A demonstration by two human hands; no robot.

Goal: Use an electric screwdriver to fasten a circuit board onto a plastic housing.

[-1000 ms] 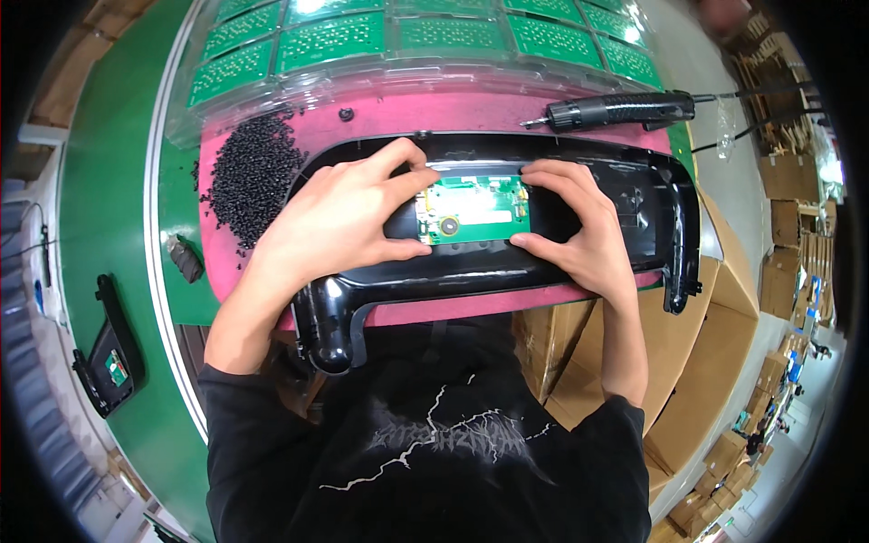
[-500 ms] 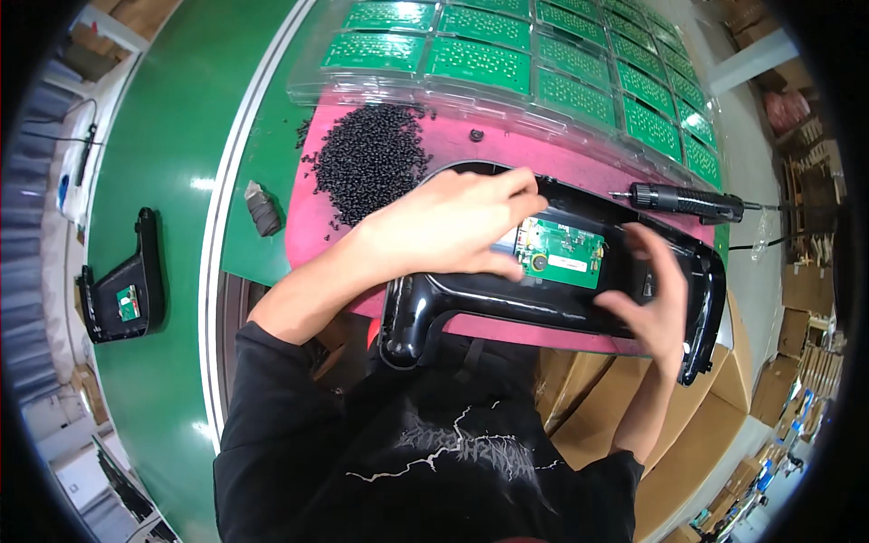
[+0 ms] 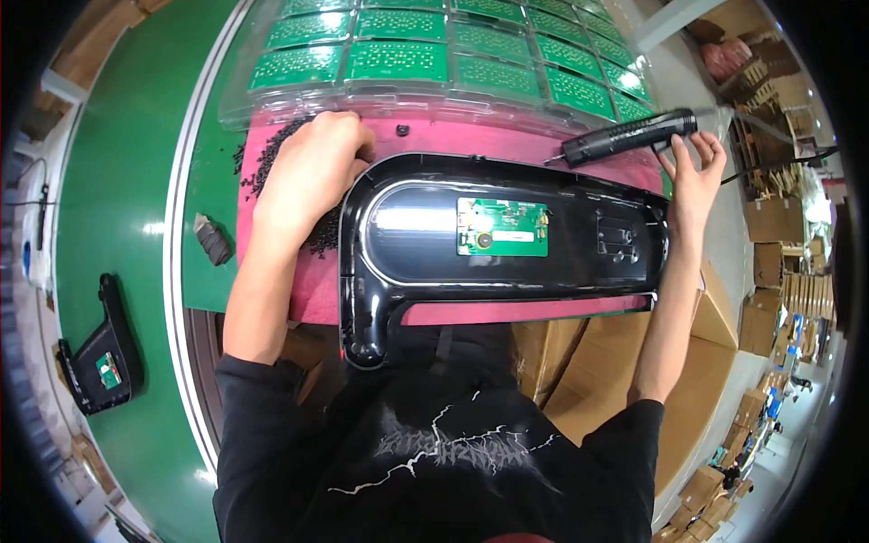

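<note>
A black plastic housing (image 3: 425,303) lies open side up before me, with a green circuit board (image 3: 520,237) in its recess. My left hand (image 3: 315,167) is at the pile of tiny black screws (image 3: 323,237), fingers curled down. What its fingertips pinch, if anything, is hidden. At the far right my right hand (image 3: 693,185) grips the rear end of a black electric screwdriver (image 3: 625,138) between thumb and fingers. The screwdriver slants, its rear end raised and its bit pointing left, close to the housing's far rim.
Clear trays of green circuit boards (image 3: 398,61) stand along the far side of the pink mat (image 3: 444,116). A dark wrapped piece (image 3: 213,240) lies left of the mat. Farther left is another black housing (image 3: 100,362) with a board. Cardboard boxes (image 3: 597,380) stand below the table edge.
Both hands have left the circuit board area. My left hand has moved to the screw pile; my right hand has taken hold of the screwdriver and raised its rear end. The view has shifted.
</note>
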